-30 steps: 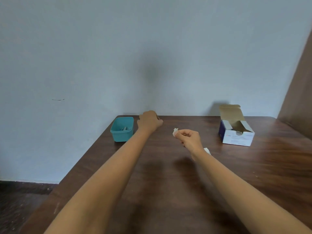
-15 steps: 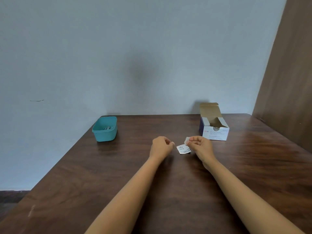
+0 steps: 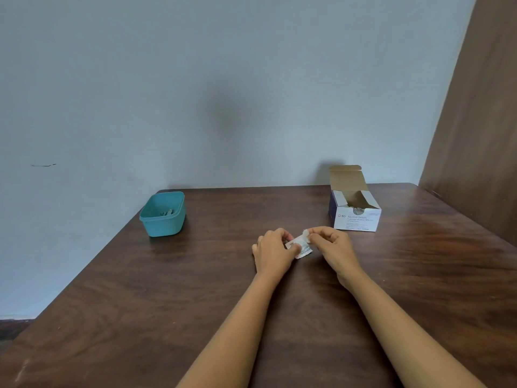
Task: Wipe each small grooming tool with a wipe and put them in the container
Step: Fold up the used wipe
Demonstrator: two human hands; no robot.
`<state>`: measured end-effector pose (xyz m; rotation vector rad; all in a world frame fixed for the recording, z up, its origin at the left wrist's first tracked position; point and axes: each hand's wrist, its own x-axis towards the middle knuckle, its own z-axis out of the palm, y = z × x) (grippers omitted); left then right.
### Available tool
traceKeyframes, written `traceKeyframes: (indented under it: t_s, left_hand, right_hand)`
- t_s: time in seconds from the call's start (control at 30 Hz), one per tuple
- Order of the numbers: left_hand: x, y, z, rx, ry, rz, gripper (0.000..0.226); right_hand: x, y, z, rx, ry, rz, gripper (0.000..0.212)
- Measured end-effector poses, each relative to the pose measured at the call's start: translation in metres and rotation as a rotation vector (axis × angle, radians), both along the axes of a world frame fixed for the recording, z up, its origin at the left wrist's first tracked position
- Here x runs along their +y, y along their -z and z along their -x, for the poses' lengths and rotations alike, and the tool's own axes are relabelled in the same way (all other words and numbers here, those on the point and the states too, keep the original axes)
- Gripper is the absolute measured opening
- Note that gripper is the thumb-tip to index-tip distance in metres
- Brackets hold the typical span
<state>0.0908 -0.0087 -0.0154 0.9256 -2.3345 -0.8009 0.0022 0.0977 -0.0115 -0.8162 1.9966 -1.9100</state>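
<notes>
pinching one wipe (image 3: 305, 234), one packet (image 3: 303, 249), one container (image 3: 164, 226)

Grey metal items (image 3: 167, 212) in the teal plastic tub (image 3: 163, 224): too small to identify. White printed sachet (image 3: 303, 250): partly covered by the left hand (image 3: 272, 253), print illegible. Crumpled white wipe (image 3: 305, 234): mostly hidden in the right hand (image 3: 334, 247). Both forearms cut off below.

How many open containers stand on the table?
2: the teal tub at the far left, and the cardboard swab box at the far right, flap raised. None appears hidden.
</notes>
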Motion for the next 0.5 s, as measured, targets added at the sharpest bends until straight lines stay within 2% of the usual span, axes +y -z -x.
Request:
traceKeyframes:
  t_s: [0.1,0.23,0.5]
  left_hand:
    - [-0.0017,-0.0007,-0.0044,0.195,0.067,-0.157,0.008]
    - [-0.0012,-0.003,-0.0087,0.369,0.138,-0.295,0.012]
    - [-0.0044,-0.0017,-0.007,0.485,0.334,-0.67,0.024]
  right_hand:
    - [0.0004,-0.0015,0.0009,-0.003,-0.022,0.006,0.014]
    - [0.002,-0.0019,0.0001,0.003,-0.059,0.001,0.011]
    - [0.0057,-0.004,0.0048,0.082,-0.046,0.012,0.009]
